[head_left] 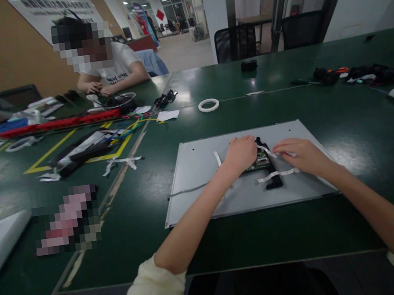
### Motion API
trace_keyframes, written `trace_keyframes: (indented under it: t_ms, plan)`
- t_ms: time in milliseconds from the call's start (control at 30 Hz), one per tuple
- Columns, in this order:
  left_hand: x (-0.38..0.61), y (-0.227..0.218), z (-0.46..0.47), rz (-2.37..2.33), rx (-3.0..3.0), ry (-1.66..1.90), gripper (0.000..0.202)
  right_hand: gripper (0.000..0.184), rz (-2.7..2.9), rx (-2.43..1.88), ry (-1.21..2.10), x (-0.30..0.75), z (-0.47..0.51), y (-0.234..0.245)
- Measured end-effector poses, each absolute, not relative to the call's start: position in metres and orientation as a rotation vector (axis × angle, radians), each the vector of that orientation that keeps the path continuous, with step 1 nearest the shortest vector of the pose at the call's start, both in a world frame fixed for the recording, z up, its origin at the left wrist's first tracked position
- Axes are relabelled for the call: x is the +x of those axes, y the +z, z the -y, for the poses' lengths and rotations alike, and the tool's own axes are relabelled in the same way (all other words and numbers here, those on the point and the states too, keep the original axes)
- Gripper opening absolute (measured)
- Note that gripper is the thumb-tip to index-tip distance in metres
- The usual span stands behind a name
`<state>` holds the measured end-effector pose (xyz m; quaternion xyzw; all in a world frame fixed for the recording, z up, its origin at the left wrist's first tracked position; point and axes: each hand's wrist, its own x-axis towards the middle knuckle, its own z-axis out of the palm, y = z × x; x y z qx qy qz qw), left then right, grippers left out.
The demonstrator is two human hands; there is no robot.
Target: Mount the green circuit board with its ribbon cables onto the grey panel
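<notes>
Green table [147,212] spans my feed. My left grip [242,153] sits over the circuit board [262,160], my right grip [300,153] at a white strip [267,150]; I can't tell whether either pinches. The strip seems limp, best taken by its tip; the board, on the pale panel [190,167], looks fragile.

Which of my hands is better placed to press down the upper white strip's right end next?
Probably your right hand: its fingertips are close by that end of the strip, while your left hand is over the board, nearer the strip's other end.
</notes>
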<state>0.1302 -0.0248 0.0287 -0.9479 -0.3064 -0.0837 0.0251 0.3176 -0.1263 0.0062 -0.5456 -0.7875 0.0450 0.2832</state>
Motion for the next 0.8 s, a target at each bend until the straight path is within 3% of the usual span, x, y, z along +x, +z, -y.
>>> trace_keyframes:
  t_ms: [800]
  plan:
    - [0.132, 0.015, 0.017, 0.844, -2.937, -0.098, 0.030, 0.033, 2.198, -1.461, 0.253, 0.316, 0.122, 0.001]
